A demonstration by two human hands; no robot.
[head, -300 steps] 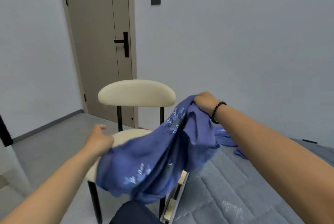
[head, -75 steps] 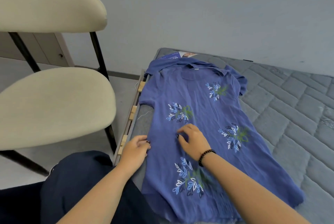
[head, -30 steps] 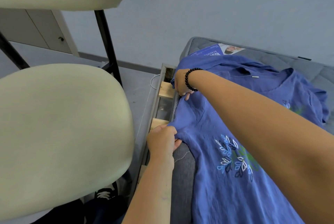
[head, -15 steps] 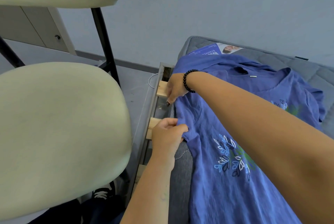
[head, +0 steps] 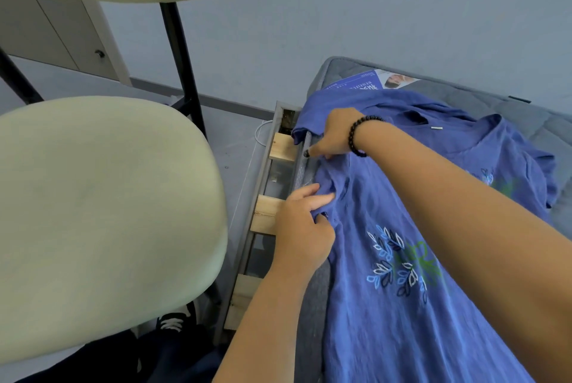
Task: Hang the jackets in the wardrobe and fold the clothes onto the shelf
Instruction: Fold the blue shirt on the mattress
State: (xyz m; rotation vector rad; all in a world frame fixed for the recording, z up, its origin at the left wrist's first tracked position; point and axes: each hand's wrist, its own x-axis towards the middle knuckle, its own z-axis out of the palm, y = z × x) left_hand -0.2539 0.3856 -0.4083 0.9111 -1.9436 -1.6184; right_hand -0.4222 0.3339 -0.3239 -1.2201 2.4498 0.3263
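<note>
Your left hand (head: 301, 228) pinches sleeve edge of blue shirt (head: 402, 274), right hand (head: 332, 135) pinches shoulder; shirt long axis runs toward you, on bed (head: 526, 110).

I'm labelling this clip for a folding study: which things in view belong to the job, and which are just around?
In the job:
- blue shirt, spread on the mattress
- left hand, pinching the shirt's edge
- right hand, on the sleeve

Just around:
- mattress
- cream chair
- wooden bed slats
- leaflet
</note>
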